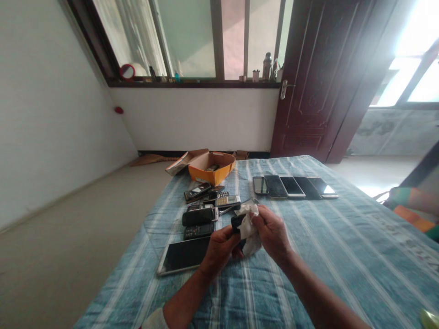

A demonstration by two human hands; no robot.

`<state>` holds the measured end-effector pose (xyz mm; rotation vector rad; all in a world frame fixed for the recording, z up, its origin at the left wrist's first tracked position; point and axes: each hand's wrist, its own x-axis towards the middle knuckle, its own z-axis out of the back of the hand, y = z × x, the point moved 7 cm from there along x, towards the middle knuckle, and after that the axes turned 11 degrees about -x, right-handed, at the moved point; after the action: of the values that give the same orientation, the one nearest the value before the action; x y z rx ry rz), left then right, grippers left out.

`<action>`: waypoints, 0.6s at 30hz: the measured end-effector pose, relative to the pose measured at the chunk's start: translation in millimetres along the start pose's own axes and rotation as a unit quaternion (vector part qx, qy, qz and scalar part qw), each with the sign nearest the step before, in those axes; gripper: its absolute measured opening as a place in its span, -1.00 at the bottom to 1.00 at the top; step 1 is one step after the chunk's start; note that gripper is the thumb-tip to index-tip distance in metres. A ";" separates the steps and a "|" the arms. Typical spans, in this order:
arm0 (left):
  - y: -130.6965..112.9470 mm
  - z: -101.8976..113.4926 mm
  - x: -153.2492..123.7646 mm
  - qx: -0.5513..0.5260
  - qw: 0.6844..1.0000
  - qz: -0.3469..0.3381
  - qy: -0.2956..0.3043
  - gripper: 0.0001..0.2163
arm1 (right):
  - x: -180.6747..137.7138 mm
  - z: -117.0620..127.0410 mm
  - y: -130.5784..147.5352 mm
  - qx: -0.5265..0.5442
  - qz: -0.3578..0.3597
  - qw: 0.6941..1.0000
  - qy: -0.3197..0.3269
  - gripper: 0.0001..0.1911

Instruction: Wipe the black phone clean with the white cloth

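Observation:
My left hand (221,246) is closed around a small black phone (237,222), most of it hidden by fingers and tissue. White tissue (249,228) is pinched in my right hand (273,230) and pressed against the phone. Just left of my hands lies a white-framed tablet (185,256), partly behind my left wrist. Beyond it is a loose pile of old phones, among them a dark one (198,217), a black keypad phone (199,230) and a silver keypad phone (228,201).
An open orange cardboard box (212,176) with something dark inside stands at the far left of the blue striped cloth (329,265). Several smartphones (292,187) lie in a row to its right. A dark red door (318,77) and a windowsill with bottles are behind.

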<state>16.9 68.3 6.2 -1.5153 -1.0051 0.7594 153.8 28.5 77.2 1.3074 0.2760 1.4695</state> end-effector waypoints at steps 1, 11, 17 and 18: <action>0.0 1.3 -0.1 -0.008 1.000 0.001 -0.004 -0.58 | -5.5 -5.0 -7.6 0.004 -0.024 1.000 -0.010 -0.65; 8.7 13.0 2.6 -0.035 0.998 0.017 -0.044 -0.68 | -29.2 -24.5 -44.5 -0.018 -0.047 0.998 0.045 -0.66; 14.5 -4.5 -1.0 -0.101 0.993 0.053 -0.017 -0.59 | -17.1 -10.8 -27.7 -0.039 -0.033 0.996 0.070 -0.73; 16.0 -8.2 -2.0 -0.104 0.993 0.062 -0.009 -0.57 | -14.3 -8.8 -22.5 -0.054 -0.014 0.995 0.077 -0.75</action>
<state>26.3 62.5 -8.2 -1.7665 -1.0367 0.7752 156.1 29.4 49.3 1.1021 0.3092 1.5427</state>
